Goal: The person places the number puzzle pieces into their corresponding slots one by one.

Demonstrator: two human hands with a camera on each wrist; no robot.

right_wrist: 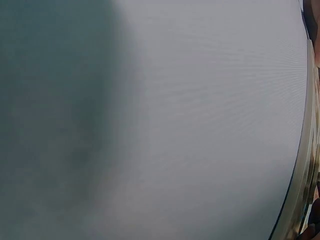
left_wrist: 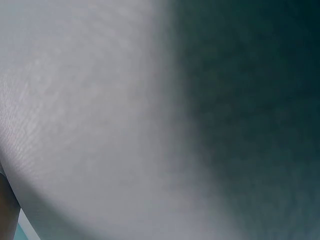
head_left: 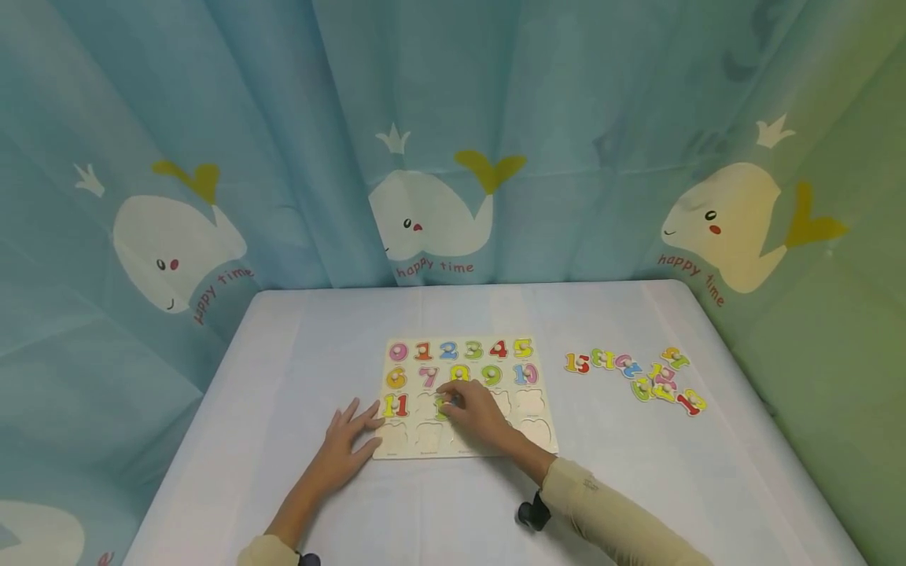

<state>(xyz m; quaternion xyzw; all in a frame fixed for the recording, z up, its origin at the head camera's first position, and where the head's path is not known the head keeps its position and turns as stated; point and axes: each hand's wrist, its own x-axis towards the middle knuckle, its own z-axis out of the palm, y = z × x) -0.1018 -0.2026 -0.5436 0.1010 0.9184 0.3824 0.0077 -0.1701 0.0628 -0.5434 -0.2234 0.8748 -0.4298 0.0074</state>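
Note:
A wooden number puzzle board [head_left: 439, 451] lies on the table in the head view. Its top two rows hold knobbed numbers 0 to 10, and the 11 piece [head_left: 395, 406] sits at the left of the third row. My right hand [head_left: 477, 410] reaches over that row, its thumb and fingers pinching a yellow-green number piece [head_left: 442, 407], mostly hidden by the fingers. With fingers spread, my left hand [head_left: 344, 448] rests at the board's left edge. Bare recesses show around the right hand and along the bottom row.
To the right of the board lie loose number pieces, among them a red-and-orange 15 [head_left: 576, 363] and several overlapping ones [head_left: 663, 391]. The white table [head_left: 283, 346] backs onto a blue whale-print curtain [head_left: 566, 196]. Both wrist views show mostly blurred white surface and dark green.

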